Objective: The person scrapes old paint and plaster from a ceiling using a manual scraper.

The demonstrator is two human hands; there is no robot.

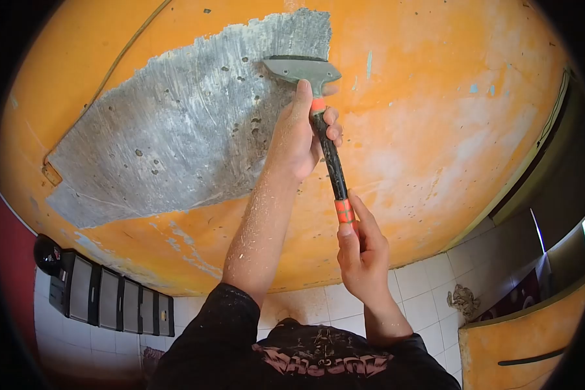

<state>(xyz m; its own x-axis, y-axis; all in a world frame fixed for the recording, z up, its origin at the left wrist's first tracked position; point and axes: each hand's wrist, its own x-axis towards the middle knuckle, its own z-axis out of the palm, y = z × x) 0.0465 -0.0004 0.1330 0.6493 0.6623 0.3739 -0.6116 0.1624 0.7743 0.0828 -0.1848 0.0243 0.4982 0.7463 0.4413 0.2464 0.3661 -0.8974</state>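
Note:
A long-handled scraper (332,159) with a wide grey head is held up against the wall (409,156). My left hand (300,140) is closed around the upper handle just below the head, its thumb lying up along the head's base. Lower down, my right hand (364,257) grips the orange end of the black handle between thumb and fingers. The blade edge meets a bare grey patch (188,123) near the patch's upper right part. Orange paint surrounds this patch. Pale flakes cling to my left forearm.
A cable (120,58) runs down the wall to a small box (51,173) at the left. Below stand a black drawer unit (110,296) and a dark helmet (47,254). White floor tiles (413,286) and a crumpled item (463,299) lie to the right, near a low orange partition (520,344).

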